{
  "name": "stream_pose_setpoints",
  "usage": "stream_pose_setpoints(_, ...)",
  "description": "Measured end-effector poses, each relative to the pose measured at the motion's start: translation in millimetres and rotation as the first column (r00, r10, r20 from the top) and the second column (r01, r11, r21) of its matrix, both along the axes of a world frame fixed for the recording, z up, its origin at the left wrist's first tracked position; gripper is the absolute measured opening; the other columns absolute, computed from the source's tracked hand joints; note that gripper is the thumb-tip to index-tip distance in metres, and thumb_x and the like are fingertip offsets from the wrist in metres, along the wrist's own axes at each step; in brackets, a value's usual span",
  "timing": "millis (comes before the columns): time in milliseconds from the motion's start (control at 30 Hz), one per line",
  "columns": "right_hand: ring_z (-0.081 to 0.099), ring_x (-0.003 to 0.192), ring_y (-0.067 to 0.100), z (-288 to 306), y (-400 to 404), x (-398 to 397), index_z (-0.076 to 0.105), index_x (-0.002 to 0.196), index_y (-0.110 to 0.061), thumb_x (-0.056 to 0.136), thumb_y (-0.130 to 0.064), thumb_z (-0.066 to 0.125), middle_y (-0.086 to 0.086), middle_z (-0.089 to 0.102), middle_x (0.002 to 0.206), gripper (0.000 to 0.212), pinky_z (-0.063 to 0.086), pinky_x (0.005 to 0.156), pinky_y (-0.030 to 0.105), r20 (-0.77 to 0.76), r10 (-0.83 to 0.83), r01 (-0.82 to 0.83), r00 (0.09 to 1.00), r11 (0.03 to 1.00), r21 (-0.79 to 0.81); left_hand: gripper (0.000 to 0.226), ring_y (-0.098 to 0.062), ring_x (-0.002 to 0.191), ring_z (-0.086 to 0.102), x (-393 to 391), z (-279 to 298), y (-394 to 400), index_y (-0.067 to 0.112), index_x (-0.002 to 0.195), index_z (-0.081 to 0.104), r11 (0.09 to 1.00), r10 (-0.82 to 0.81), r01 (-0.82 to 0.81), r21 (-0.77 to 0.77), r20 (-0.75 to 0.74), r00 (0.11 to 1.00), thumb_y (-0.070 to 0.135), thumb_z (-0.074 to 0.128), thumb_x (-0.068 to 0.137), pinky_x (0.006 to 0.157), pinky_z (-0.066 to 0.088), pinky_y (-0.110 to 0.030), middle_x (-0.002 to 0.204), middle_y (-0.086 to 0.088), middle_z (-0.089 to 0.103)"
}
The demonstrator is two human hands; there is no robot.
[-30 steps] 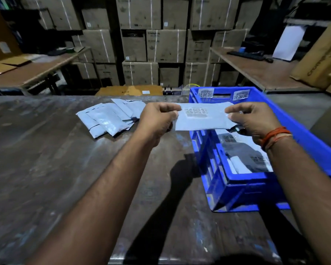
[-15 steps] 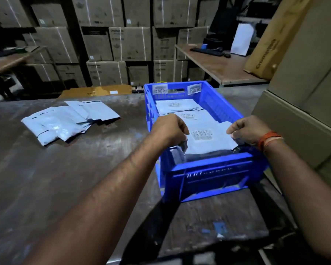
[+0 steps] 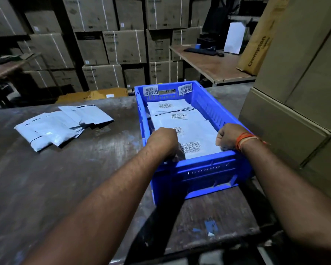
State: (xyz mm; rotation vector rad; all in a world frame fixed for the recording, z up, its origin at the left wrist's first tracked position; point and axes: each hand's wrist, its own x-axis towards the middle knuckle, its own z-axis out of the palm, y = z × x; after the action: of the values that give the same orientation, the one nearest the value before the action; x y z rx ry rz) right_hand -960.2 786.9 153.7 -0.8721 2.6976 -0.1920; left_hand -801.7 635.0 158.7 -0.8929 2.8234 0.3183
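Left grip [image 3: 161, 140], right grip [image 3: 227, 137]: fingertips hidden; packet [image 3: 201, 137] labels [image 3: 191, 147] unreadable.

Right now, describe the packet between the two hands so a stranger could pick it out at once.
Find the blue crate at the right end of the dark table; grey packets lie overlapped inside. Take the nearest packet, against the crate's near wall, held between the left hand and right hand.

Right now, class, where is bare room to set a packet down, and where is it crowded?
Free: dark worn tabletop between the grey plastic mailer pile and the blue plastic crate. Crowded: inside it, left hand and right hand gripping a labelled mailer.
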Motion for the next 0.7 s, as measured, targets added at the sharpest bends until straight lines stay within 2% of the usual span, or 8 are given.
stream_pose_setpoints(100,0.067,0.102,0.028,-3.6,0.3,-1.7,0.076,0.096,-0.012,0.076,-0.008,0.067,0.005,0.074,0.104,0.023,0.056,0.09,0.039,-0.068,-0.021,0.022,0.997,1.0,0.019,0.037,-0.029,0.093,0.069,-0.7,-3.5,-2.4,0.021,0.111,0.073,1.0,-0.012,0.012,-0.01,-0.028,1.0,0.019,0.077,0.075,0.083,0.06,-0.038,0.104,-0.008,0.072)
stream_pose_setpoints(200,0.068,0.094,0.03,-5.8,0.6,-0.6,0.071,0.084,-0.014,0.076,-0.015,0.058,0.008,0.075,0.096,0.016,0.057,0.086,0.037,-0.172,-0.117,0.094,0.978,0.986,-0.136,0.031,-0.026,0.089,0.068,2.1,-1.4,-5.2,0.02,0.112,0.073,0.998,-0.028,0.022,-0.066,-0.097,0.995,0.023,0.071,0.082,0.08,0.059,-0.034,0.101,-0.006,0.072)
stream_pose_setpoints(300,0.066,0.094,0.032,4.8,-10.3,12.5,0.068,0.079,-0.019,0.079,-0.015,0.057,0.007,0.073,0.095,0.012,0.054,0.085,0.034,-0.268,-0.127,0.046,0.955,0.956,-0.289,0.028,-0.026,0.101,0.068,9.9,10.8,-12.6,0.022,0.113,0.073,0.994,-0.026,-0.002,-0.109,-0.254,0.967,0.03,0.07,0.086,0.085,0.054,-0.034,0.106,-0.004,0.073)
stream_pose_setpoints(400,0.065,0.099,0.03,26.0,-37.7,35.6,0.07,0.081,-0.02,0.081,-0.014,0.063,0.006,0.072,0.097,0.009,0.045,0.077,0.028,-0.277,-0.026,-0.08,0.961,0.928,-0.365,0.026,-0.021,0.099,0.068,22.8,26.2,-29.7,0.031,0.109,0.074,0.996,0.004,-0.044,-0.079,-0.443,0.896,0.038,0.071,0.085,0.088,0.055,-0.033,0.101,0.003,0.075)
stream_pose_setpoints(467,0.064,0.104,0.029,39.6,-66.5,53.0,0.069,0.082,-0.025,0.081,-0.02,0.065,0.005,0.072,0.103,0.006,0.045,0.08,0.029,-0.306,0.056,-0.179,0.95,0.904,-0.389,0.026,-0.017,0.098,0.069,34.3,34.5,-46.3,0.034,0.109,0.074,0.996,0.028,-0.064,-0.055,-0.502,0.864,0.041,0.07,0.084,0.09,0.056,-0.036,0.101,0.006,0.076)
stream_pose_setpoints(567,0.064,0.106,0.028,52.5,-118.2,75.3,0.072,0.089,-0.025,0.082,-0.022,0.066,0.005,0.073,0.106,0.01,0.048,0.086,0.03,-0.358,0.188,-0.322,0.915,0.873,-0.366,0.026,-0.021,0.099,0.068,56.2,42.2,-79.6,0.032,0.108,0.075,0.991,0.055,-0.109,-0.082,-0.495,0.867,0.04,0.068,0.085,0.084,0.055,-0.033,0.101,0.003,0.076)
stream_pose_setpoints(633,0.065,0.104,0.029,58.6,-161.1,90.8,0.075,0.092,-0.022,0.081,-0.022,0.066,0.007,0.073,0.104,0.014,0.048,0.085,0.03,-0.38,0.271,-0.399,0.884,0.861,-0.316,0.024,-0.024,0.095,0.069,77.6,41.1,-112.8,0.028,0.103,0.076,0.983,0.096,-0.157,-0.091,-0.471,0.877,0.038,0.067,0.084,0.075,0.053,-0.032,0.095,0.0,0.076)
stream_pose_setpoints(700,0.067,0.101,0.032,61.7,-204.1,108.1,0.077,0.095,-0.018,0.079,-0.022,0.065,0.012,0.073,0.1,0.021,0.05,0.084,0.031,-0.374,0.353,-0.46,0.858,0.851,-0.253,0.024,-0.026,0.094,0.069,100.7,34.8,-148.5,0.026,0.099,0.077,0.97,0.161,-0.225,-0.09,-0.454,0.876,0.039,0.067,0.082,0.074,0.055,-0.033,0.094,-0.001,0.076)
